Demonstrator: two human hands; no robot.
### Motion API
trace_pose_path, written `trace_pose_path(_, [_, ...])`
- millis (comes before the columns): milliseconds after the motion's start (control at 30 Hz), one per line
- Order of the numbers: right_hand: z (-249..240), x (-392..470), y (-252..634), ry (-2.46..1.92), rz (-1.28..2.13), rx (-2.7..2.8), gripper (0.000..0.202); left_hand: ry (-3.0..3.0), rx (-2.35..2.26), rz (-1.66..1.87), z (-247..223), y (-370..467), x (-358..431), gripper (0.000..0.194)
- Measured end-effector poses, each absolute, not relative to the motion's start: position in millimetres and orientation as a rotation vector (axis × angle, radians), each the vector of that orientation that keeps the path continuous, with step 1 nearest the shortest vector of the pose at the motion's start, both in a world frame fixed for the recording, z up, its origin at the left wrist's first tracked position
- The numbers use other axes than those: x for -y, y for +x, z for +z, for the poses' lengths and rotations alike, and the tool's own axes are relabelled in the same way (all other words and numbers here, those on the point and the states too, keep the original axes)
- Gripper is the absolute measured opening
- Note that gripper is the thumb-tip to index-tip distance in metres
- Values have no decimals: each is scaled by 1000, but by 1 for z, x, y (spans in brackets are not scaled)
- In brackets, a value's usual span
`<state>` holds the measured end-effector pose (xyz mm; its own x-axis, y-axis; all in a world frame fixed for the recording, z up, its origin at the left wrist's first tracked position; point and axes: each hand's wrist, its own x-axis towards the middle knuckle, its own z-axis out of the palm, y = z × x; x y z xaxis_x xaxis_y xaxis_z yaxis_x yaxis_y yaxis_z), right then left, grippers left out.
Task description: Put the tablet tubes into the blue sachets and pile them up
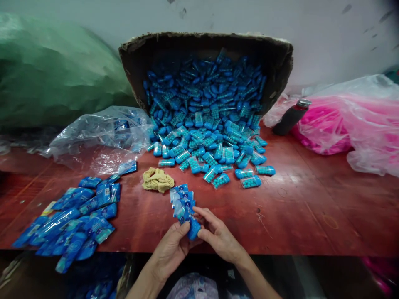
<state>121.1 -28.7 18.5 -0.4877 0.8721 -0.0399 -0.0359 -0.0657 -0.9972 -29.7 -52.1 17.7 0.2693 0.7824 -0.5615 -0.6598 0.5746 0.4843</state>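
Note:
Near the table's front edge, my left hand (174, 245) and my right hand (220, 236) close around a small blue-capped bottle (193, 228). My left thumb presses on its side, while my right thumb and fingers grip it from the right. Several blue printed sachets (183, 195) lie overlapped in a row just beyond the fingers, partly against the bottle. Whether the bottle sits inside a sachet cannot be made out. Left of my hands is a heap of filled blue sachets (84, 207). A crumpled yellow cloth or glove (158, 179) rests beyond the row.
A tipped cardboard box (285, 70) spills many small blue-capped bottles with teal beads (202, 141) onto the red table (296, 207). Clear plastic bag (102, 128) and green sack (56, 70) stand left; a dark flask (291, 117) and pink-filled bags (339, 120) right.

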Motion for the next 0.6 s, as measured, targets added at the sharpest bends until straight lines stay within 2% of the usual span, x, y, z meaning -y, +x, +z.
trace_pose_path(300, [18,30,120,-987,1517,1576,44,-2,-944,1128,26,-32,47,19])
trace_pose_path(500, [12,24,118,-1125,1405,1553,32,-221,-1029,1723,46,-112,39,57])
trace_pose_path(600, [13,12,112,-1151,1269,1707,31,-233,-1089,1696,46,-126,44,47])
